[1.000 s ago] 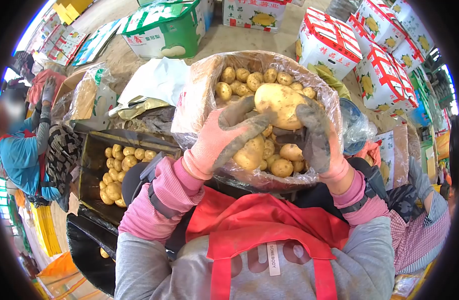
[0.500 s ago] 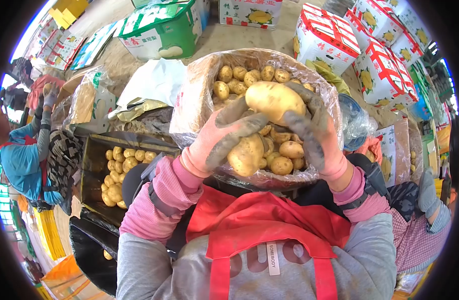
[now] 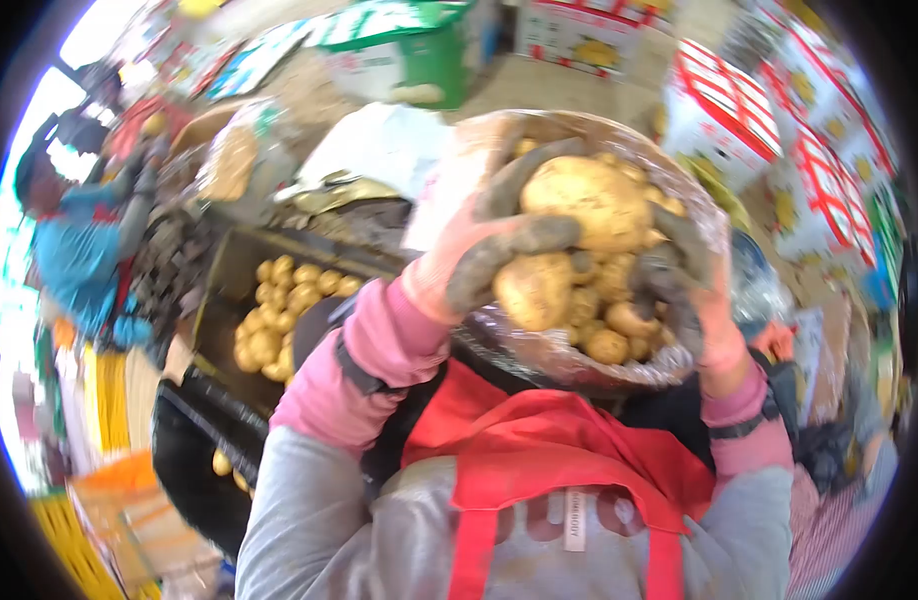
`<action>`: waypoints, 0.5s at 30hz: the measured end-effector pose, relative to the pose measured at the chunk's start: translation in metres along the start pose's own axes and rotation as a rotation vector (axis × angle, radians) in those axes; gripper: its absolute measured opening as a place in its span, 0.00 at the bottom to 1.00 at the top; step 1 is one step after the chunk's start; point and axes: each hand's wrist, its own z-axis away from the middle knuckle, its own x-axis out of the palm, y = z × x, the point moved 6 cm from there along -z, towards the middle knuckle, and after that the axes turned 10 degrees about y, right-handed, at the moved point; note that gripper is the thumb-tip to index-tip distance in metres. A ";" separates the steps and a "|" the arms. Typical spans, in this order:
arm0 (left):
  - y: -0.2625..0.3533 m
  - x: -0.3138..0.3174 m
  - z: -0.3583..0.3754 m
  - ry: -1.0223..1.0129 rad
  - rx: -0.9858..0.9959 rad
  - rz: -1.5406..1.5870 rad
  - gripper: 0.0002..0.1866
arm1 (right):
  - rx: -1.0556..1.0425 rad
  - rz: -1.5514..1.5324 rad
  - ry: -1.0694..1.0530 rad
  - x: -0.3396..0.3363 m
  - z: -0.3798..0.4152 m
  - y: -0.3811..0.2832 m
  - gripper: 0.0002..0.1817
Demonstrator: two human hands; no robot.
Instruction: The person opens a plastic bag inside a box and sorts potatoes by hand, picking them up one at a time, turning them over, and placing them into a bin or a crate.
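Observation:
A large potato (image 3: pixel 587 203) is in the grip of my left hand (image 3: pixel 499 235), its gloved fingers wrapped around the far side and the thumb on the near side. A second potato (image 3: pixel 534 290) shows just under that thumb, against the same hand. My right hand (image 3: pixel 687 275), gloved with dark dirty fingers, hangs apart from the large potato, fingers and thumb spread and nothing seen between them. Below it, a smaller potato (image 3: pixel 632 319) lies among several others in the plastic-lined box (image 3: pixel 479 135) in front of me.
To the left is a dark crate (image 3: pixel 224 290) with potatoes (image 3: pixel 279 310). White sheeting (image 3: pixel 374 150) lies beyond it. A green box (image 3: pixel 429 60) and red-and-white cartons (image 3: pixel 724 115) stand at the back. A person in blue (image 3: pixel 79 250) works at far left.
My right hand has come off the large potato and shifted right and down. The left hand has kept it, its fingers now wrapped over the top. The whole view has swung, with blur.

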 end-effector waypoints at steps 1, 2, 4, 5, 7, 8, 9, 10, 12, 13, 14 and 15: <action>0.014 -0.009 0.008 0.034 0.014 0.036 0.33 | -0.036 0.040 0.040 -0.003 -0.004 0.001 0.31; 0.028 -0.020 0.015 0.067 0.028 0.073 0.31 | -0.016 0.047 0.107 -0.010 -0.008 0.005 0.31; 0.053 -0.054 0.028 -0.020 0.092 0.211 0.25 | 0.053 0.013 0.242 -0.028 -0.012 0.021 0.30; 0.054 -0.095 0.036 0.131 0.074 0.332 0.27 | 0.098 -0.024 0.314 -0.033 -0.011 0.030 0.30; 0.074 -0.140 0.064 -0.090 0.381 0.548 0.29 | 0.120 -0.021 0.281 -0.023 -0.008 0.027 0.30; 0.073 -0.179 0.077 0.034 0.329 0.517 0.30 | 0.139 -0.002 0.281 -0.021 -0.008 0.028 0.29; 0.069 -0.219 0.093 0.155 0.278 0.490 0.31 | 0.135 -0.004 0.266 -0.017 -0.008 0.029 0.29; 0.059 -0.250 0.106 0.228 0.321 0.521 0.32 | 0.131 0.030 0.205 -0.009 -0.008 0.029 0.28; 0.010 -0.331 0.142 0.545 0.281 0.582 0.30 | 0.129 0.065 0.144 0.003 -0.011 0.030 0.26; -0.017 -0.355 0.160 0.815 0.252 0.673 0.28 | 0.146 0.092 0.110 0.008 -0.012 0.030 0.26; -0.054 -0.423 0.177 0.864 0.374 0.323 0.25 | 0.164 0.121 0.083 0.013 -0.013 0.030 0.26; -0.066 -0.402 0.189 1.069 0.165 0.703 0.23 | 0.185 0.152 0.063 0.016 -0.012 0.031 0.27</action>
